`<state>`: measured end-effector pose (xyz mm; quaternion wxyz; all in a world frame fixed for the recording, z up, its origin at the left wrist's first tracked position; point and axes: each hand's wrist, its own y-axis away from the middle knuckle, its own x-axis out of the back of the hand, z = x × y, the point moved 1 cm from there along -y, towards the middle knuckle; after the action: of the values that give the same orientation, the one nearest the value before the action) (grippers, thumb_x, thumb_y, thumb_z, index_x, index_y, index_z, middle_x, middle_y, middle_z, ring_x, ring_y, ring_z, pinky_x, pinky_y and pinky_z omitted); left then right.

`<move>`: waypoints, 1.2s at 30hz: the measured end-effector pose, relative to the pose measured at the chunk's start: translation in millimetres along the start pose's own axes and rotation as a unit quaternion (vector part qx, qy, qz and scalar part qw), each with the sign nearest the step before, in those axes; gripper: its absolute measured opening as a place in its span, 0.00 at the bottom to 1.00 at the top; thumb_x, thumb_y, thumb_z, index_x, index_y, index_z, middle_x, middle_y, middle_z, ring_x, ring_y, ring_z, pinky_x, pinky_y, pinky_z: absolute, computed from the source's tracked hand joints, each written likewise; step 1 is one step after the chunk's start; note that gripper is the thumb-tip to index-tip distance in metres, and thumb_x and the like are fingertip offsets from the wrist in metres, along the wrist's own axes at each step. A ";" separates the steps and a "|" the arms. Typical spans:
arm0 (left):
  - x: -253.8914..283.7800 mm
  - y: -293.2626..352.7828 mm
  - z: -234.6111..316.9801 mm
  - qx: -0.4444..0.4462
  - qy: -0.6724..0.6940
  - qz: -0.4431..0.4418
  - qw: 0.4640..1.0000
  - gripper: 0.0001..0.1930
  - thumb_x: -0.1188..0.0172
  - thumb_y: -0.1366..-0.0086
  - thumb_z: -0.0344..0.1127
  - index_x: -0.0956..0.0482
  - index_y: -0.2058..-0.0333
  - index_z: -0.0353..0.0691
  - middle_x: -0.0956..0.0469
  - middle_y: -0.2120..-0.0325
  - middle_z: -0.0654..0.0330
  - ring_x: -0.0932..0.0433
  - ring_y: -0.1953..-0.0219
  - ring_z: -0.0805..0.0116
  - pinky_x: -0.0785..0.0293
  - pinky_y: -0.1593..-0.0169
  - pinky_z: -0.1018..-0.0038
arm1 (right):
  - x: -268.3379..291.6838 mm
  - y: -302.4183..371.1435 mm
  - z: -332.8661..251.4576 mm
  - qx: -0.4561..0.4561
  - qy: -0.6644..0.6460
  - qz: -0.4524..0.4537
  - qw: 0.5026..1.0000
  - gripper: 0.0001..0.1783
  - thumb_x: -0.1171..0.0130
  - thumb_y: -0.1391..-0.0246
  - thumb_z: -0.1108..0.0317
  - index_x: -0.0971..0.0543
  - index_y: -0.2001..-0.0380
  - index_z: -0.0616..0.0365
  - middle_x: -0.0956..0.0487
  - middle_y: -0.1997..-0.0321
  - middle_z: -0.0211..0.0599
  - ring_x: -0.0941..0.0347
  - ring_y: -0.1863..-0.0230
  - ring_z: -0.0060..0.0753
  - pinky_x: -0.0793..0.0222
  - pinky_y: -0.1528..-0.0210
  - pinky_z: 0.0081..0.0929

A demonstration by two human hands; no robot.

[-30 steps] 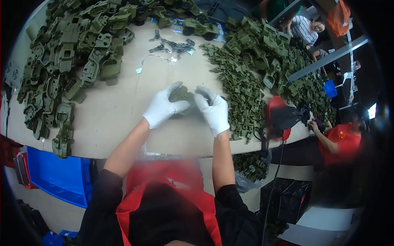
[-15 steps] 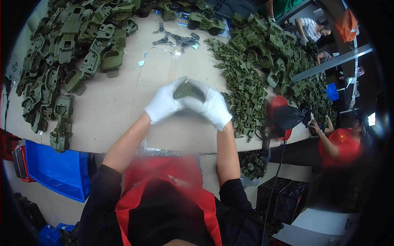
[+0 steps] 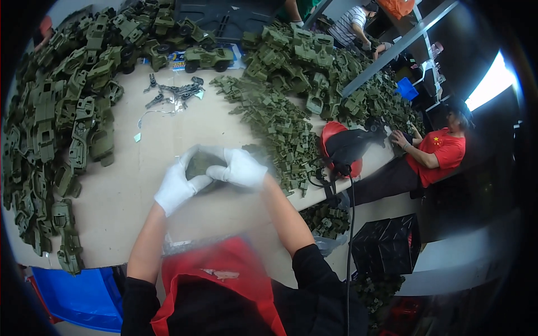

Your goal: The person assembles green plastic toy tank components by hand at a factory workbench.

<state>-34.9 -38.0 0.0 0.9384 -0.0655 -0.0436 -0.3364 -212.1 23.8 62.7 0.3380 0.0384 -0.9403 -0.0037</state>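
Over the near middle of the table, my left hand (image 3: 178,183) and my right hand (image 3: 241,168), both in white gloves, close around an olive-green plastic part (image 3: 202,164). It looks like a piece of a toy vehicle, but blur and my fingers hide its exact shape. My two thumbs meet near its close side. To the right of my right hand spreads a pile of small olive-green plastic parts (image 3: 274,131). Beyond my hands lie dark grey toy pieces (image 3: 176,92) on the table (image 3: 126,193).
Olive-green toy vehicle bodies (image 3: 78,115) heap along the left, with more bodies (image 3: 297,61) at the far right. A toy truck (image 3: 208,58) stands at the back. A red-and-black cap-like thing (image 3: 347,148), a cable, a blue bin (image 3: 78,299) and a co-worker in red (image 3: 443,154) are nearby.
My view has turned, so the table and piles sit further left and lower. Both hands keep hold of the plastic part, and my right fingers have curled in with the thumb against it.
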 end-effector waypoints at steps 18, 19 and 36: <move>5.8 4.9 29.9 -0.165 -0.105 -0.027 0.980 0.38 0.32 0.57 0.28 0.31 0.42 0.36 0.26 0.52 0.50 0.26 0.48 0.57 0.30 0.44 0.67 | -9.6 25.5 -20.0 -0.030 0.240 0.000 0.970 0.44 0.32 0.62 0.54 0.35 0.41 0.59 0.23 0.55 0.57 0.24 0.55 0.57 0.28 0.52 0.43; 8.2 6.1 36.4 -0.168 -0.140 -0.048 0.975 0.38 0.32 0.58 0.28 0.31 0.43 0.36 0.26 0.53 0.49 0.25 0.49 0.54 0.30 0.44 0.66 | -13.4 26.9 -18.4 -0.018 0.228 0.033 0.973 0.40 0.33 0.60 0.55 0.33 0.43 0.58 0.23 0.55 0.57 0.24 0.55 0.57 0.28 0.53 0.44; -9.9 -1.5 22.1 0.122 0.249 -0.048 0.960 0.44 0.24 0.57 0.31 0.39 0.41 0.39 0.28 0.49 0.57 0.25 0.52 0.69 0.24 0.56 0.72 | 11.1 -10.2 -23.1 0.006 -0.334 0.174 0.926 0.46 0.25 0.65 0.65 0.35 0.41 0.65 0.26 0.45 0.43 0.28 0.47 0.34 0.31 0.45 0.29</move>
<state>-44.2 -29.6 20.6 0.9030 0.1376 0.1478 -0.3793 -205.2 13.3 87.2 -0.0004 -0.1271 -0.9907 0.0484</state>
